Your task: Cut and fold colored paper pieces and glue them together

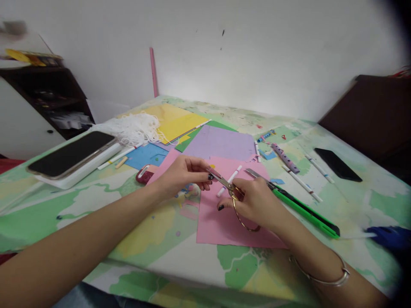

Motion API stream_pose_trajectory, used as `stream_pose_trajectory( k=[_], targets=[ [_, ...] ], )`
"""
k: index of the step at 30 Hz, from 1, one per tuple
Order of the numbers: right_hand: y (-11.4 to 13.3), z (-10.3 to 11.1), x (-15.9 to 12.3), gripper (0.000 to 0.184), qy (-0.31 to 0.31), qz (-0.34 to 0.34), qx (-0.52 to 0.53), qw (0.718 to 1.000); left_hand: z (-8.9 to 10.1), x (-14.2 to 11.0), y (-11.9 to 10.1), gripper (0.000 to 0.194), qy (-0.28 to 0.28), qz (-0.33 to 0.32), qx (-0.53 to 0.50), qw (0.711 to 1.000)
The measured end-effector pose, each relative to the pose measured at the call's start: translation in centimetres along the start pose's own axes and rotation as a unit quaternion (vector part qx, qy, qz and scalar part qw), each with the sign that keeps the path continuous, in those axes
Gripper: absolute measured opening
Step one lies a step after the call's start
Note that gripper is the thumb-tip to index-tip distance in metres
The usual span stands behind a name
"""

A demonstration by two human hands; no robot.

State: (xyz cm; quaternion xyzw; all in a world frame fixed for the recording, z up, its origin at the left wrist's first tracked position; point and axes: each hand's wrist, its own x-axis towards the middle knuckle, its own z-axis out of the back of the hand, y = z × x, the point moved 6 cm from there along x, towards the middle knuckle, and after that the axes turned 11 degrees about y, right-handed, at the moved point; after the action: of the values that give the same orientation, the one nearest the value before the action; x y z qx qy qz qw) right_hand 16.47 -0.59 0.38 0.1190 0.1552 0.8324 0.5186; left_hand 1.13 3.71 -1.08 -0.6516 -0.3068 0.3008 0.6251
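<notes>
My right hand (257, 199) is closed around the gold handles of a pair of scissors (228, 185), one loop hanging below the fingers. The blades point left, reaching my left hand (188, 173). Its thumb and fingers pinch together at the blade tips; whatever small piece they hold is too small to make out. Under both hands lies a pink sheet (213, 229), with a white marker (229, 181) on it behind the scissors. Beside my right hand is a green utility knife (305, 209), its blade out. Paper scraps lie below my left hand.
A phone (72, 154) rests on a white box at left, near a heap of white string (128, 128). Purple (221, 143), yellow (180, 122) and blue sheets lie behind. Several markers, a decorated purple strip (285, 158) and a black phone (338, 164) are at right.
</notes>
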Motion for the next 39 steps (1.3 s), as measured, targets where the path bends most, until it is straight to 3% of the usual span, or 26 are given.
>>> stream_pose_trajectory(
  k=[20, 39],
  targets=[
    [-0.63, -0.12, 0.19, 0.047, 0.009, -0.007, -0.009, 1.0, 0.59, 0.1, -0.06, 0.012, -0.016, -0.028, 0.009, 0.999],
    [-0.95, -0.14, 0.4, 0.044, 0.018, -0.014, -0.012, 1.0, 0.7, 0.1, 0.03, 0.018, -0.032, -0.015, 0.015, 0.999]
  ],
)
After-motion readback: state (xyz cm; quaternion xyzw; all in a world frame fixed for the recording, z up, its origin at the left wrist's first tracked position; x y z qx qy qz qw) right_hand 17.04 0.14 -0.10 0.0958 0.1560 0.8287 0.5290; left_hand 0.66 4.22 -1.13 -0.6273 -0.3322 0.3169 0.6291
